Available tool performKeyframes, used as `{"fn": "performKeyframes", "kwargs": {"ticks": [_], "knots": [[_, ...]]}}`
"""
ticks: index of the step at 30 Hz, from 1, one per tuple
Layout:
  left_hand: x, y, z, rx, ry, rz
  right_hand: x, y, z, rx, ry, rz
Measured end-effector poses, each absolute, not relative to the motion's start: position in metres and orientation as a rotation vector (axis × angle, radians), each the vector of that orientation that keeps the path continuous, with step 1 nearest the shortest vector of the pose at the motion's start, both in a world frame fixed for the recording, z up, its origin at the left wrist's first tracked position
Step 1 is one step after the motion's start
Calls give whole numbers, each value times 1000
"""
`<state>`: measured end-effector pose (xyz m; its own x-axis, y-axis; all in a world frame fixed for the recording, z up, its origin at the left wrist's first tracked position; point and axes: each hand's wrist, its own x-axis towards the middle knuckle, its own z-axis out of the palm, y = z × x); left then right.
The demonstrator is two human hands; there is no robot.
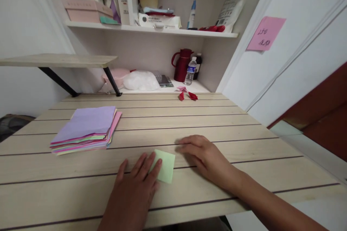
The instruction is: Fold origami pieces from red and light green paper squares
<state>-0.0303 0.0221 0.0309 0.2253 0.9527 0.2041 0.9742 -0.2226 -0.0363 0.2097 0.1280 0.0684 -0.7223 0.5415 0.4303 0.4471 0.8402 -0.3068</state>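
Note:
A small light green square of paper (167, 168), perhaps folded, lies on the striped wooden table. My left hand (137, 184) rests with spread fingers on the paper's left part and the tabletop, covering that side. To the right of the paper, apart from it, is my right hand (202, 155). Its fingers are loosely bent and slightly parted, and I see nothing in them. A thick stack of coloured paper sheets (86, 126), purple on top, sits at the left, beyond my left hand.
Red folded paper pieces (192, 96) and a pink one (182, 88) lie at the table's back. Behind stand a dark red jug (182, 65) and a water bottle (190, 72). A small raised shelf (58, 60) overhangs the back left. A pink note (266, 33) hangs at right.

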Motion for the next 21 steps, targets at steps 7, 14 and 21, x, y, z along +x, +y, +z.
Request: {"fn": "performKeyframes", "kwargs": {"ticks": [7, 14, 21], "knots": [[-44, 15, 11, -2287, -1670, -297, 209, 104, 76, -525, -2875, 391], [-33, 6, 50, -1950, -1600, -410, 222, 80, 71, -614, -2864, 382], [0, 1, 11, -2161, -1393, -487, 233, 65, 76, -666, -2922, 288]]}}
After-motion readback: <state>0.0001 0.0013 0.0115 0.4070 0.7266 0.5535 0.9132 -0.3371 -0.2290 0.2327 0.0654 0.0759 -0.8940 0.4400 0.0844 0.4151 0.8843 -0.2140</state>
